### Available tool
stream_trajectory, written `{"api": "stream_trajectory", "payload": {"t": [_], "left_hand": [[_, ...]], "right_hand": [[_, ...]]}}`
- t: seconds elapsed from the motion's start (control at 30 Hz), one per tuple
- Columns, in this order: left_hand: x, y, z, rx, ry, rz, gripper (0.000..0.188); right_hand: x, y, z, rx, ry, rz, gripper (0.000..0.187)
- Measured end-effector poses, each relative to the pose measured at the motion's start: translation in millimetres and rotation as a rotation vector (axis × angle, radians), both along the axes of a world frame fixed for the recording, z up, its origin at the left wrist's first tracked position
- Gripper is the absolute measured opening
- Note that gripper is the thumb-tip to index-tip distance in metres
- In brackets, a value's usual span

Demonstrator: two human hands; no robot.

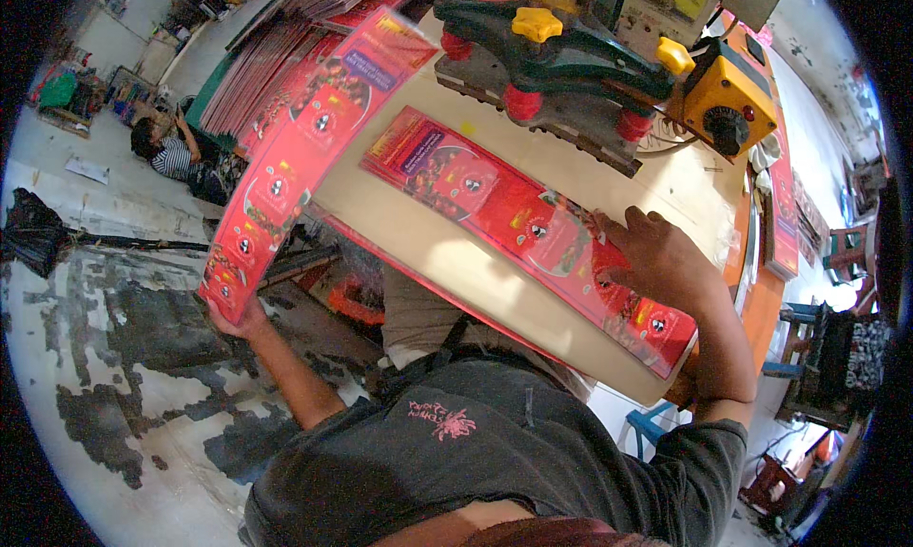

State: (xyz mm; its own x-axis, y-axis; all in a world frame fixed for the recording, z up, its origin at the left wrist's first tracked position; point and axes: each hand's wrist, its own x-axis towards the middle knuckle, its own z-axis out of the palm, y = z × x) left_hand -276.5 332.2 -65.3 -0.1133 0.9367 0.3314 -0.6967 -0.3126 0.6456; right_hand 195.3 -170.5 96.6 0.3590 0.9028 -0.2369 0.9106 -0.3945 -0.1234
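A long red printed card strip [275, 184], showing pictures of food, slants up to the left of the table. My left hand [236, 318] grips its lower end, with the fingers mostly behind it. A second strip of the same kind, a red printed card [475, 187], lies face up across the cream work surface [433, 247]. Over the right part of this strip is my right hand [656, 257], its fingers apart and touching the card. Beyond the lying strip stands a press [561, 52] with a dark green arm, yellow knobs and red cushions.
Stacked red cards [249, 95] fill the far left, behind the raised strip. A yellow control box [732, 95] with a black dial stands right of the press. More red cards [782, 219] lie along the right edge. A person [171, 152] sits on the floor far left.
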Motion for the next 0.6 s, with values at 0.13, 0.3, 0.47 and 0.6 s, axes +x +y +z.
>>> {"api": "stream_trajectory", "payload": {"t": [0.13,0.3,0.47,0.6], "left_hand": [[-25,7,-35,-0.067,0.234,0.173,0.069],[-45,17,-67,-0.084,0.251,0.156,0.069],[-55,21,-79,-0.047,0.212,0.001,0.07],[-46,21,-82,-0.115,0.11,-0.247,0.068]], "right_hand": [[0,2,3,-0.018,0.009,-0.008,0.076],[5,-1,-3,0.005,0.001,-0.003,0.076],[4,-1,9,0.052,0.023,0.006,0.07],[5,12,23,0.238,0.266,0.05,0.061]]}}
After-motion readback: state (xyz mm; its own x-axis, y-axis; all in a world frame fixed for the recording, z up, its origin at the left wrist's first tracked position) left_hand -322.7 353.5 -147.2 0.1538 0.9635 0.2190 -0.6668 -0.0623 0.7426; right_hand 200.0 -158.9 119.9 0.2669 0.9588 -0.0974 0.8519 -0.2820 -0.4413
